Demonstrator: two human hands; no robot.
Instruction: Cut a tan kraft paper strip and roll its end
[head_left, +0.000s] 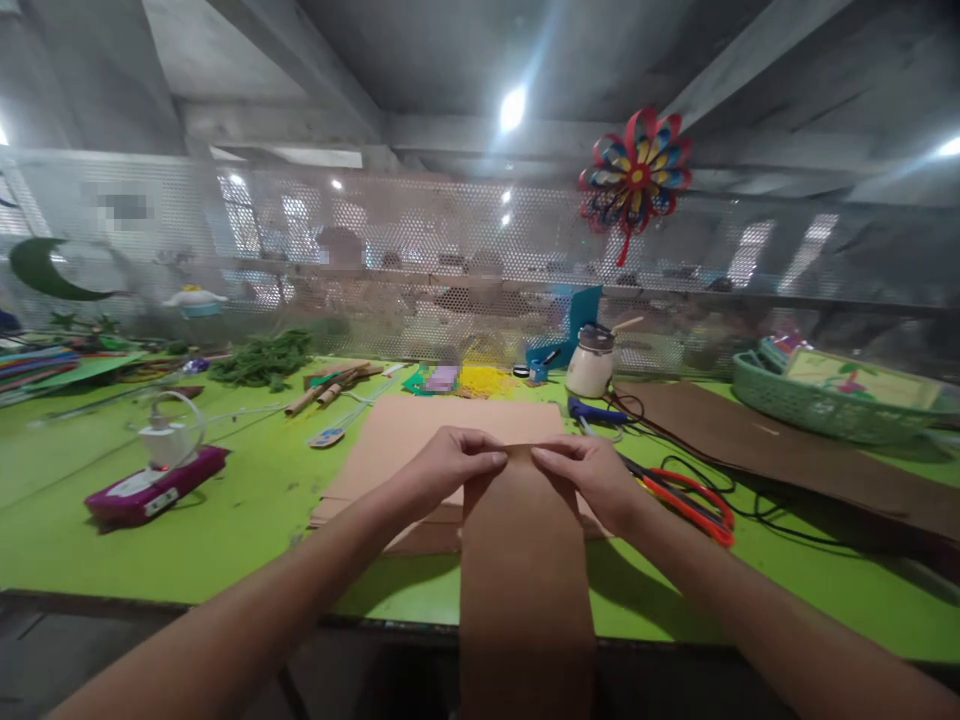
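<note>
A long brown cardboard strip (525, 580) runs from my lap up over the front edge of the green table (247, 500). My left hand (442, 468) pinches the strip's far end at its left corner, fingers closed on it. My right hand (592, 472) pinches the same end at its right corner. Under the strip's far end lies a stack of flat cardboard sheets (420, 430).
Red-handled scissors (690, 497) and black cables lie right of my right hand. A white jar (591, 362), a blue tool (596, 411), a green basket (817, 405) and a brown sheet (787, 450) sit right. A purple device (154, 488) and greenery (262, 358) sit left. A mesh screen stands behind.
</note>
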